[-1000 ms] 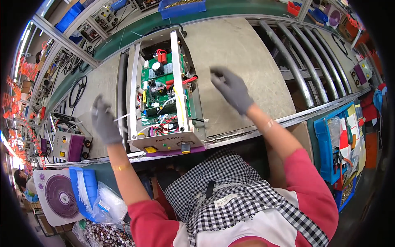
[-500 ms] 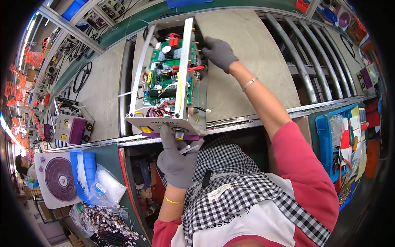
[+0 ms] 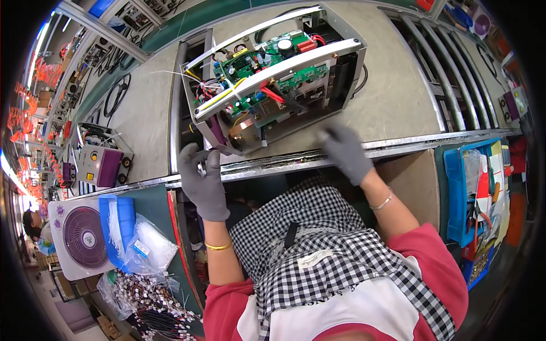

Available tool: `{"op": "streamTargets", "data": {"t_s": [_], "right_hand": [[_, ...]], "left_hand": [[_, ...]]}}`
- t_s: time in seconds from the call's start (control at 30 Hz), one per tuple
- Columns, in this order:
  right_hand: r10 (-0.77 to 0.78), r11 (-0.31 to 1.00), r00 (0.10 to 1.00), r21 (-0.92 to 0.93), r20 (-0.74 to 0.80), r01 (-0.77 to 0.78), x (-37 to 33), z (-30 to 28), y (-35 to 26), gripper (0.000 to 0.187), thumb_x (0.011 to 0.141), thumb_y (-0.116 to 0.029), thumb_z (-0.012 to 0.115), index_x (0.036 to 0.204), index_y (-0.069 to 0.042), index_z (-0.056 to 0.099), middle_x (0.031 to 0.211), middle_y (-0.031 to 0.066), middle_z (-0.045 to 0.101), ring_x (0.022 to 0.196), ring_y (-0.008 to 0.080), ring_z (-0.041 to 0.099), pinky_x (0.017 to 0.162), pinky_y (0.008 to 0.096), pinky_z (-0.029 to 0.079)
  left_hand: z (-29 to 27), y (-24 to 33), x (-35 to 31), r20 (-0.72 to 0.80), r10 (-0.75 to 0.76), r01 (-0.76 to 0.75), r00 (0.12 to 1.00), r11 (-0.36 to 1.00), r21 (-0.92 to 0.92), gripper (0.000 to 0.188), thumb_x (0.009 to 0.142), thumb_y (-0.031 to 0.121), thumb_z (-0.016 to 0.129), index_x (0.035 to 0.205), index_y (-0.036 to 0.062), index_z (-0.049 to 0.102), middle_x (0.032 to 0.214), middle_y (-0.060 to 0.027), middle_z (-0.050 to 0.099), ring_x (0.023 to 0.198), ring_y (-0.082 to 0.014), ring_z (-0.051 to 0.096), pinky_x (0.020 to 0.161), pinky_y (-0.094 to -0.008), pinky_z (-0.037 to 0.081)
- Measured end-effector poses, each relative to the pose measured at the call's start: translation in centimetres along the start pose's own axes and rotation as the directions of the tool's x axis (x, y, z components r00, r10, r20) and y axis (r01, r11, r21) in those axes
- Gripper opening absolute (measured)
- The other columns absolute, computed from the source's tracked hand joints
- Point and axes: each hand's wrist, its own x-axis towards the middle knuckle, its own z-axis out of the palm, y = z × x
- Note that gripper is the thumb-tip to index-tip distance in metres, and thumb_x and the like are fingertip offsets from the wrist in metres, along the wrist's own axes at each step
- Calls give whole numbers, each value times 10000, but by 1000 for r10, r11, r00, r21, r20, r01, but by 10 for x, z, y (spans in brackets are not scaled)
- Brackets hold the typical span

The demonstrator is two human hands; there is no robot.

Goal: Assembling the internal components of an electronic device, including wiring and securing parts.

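Left fingers near open metal chassis, green boards exposed.

Shirt: dark printed capitals run in a slight arc across the white front, partly covered by the apron's upper edge. Apron, black-and-white check: pale sewn-on label near the middle, set at a slant, dark cursive script, not clearly legible. Clear plastic bag, left side: small white-and-blue label bearing fine print, too small to read. Purple-and-white fan, beside the blue bin: pale round hub badge with a small dark mark, illegible. Boxed unit at left: tiny dark markings on the pale front panel, unreadable.
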Motion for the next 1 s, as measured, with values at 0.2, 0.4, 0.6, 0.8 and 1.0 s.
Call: {"op": "streamTargets", "data": {"t_s": [0.2, 0.4, 0.6, 0.8, 1.0], "right_hand": [[23, 595, 778, 617, 628, -516, 16, 71, 2, 448, 1099, -402, 515, 1145, 15, 672, 918, 83, 703, 683, 118, 665, 584, 238, 540], [-290, 957, 934, 50, 208, 286, 27, 72, 25, 335, 1038, -372, 611, 1161, -65, 664, 890, 128, 721, 746, 287, 716, 615, 390, 561], [-531, 735, 815, -352, 233, 580, 39, 41, 35, 298, 951, -370, 684, 1101, -113, 694, 952, 153, 723, 883, 394, 704, 731, 509, 558], [-614, 671, 787, -490, 54, 557, 51, 13, 47, 239, 900, -357, 746, 1015, -148, 732, 914, 104, 715, 873, 333, 690, 755, 451, 539], [-681, 652, 731, -494, -46, 576, 59, 9, 66, 190, 889, -313, 752, 1016, -172, 749, 877, 80, 700, 860, 306, 669, 768, 432, 525]], "left_hand": [[18, 13, -26, 250, -26, 55, 968, 992, -112, 167, 1014, 159, 674, 1127, 36, 681, 963, -101, 727, 841, -208, 700, 775, -334, 545], [73, 7, -18, 568, -89, 65, 818, 996, 64, 334, 1026, 323, 617, 1189, 42, 696, 887, -218, 717, 814, -379, 702, 744, -434, 540], [99, -4, -2, 728, -182, 349, 661, 934, -83, 369, 993, 309, 664, 1099, -44, 678, 827, -136, 688, 730, -207, 663, 707, -375, 518], [110, -15, -15, 448, 68, -118, 891, 989, 84, 314, 976, 278, 668, 1093, -12, 697, 887, -243, 702, 804, -428, 686, 738, -488, 525], [131, -20, -33, 250, -19, -59, 968, 952, 301, 310, 1005, 256, 616, 1123, -20, 692, 956, -281, 694, 895, -489, 659, 792, -535, 502]]}}
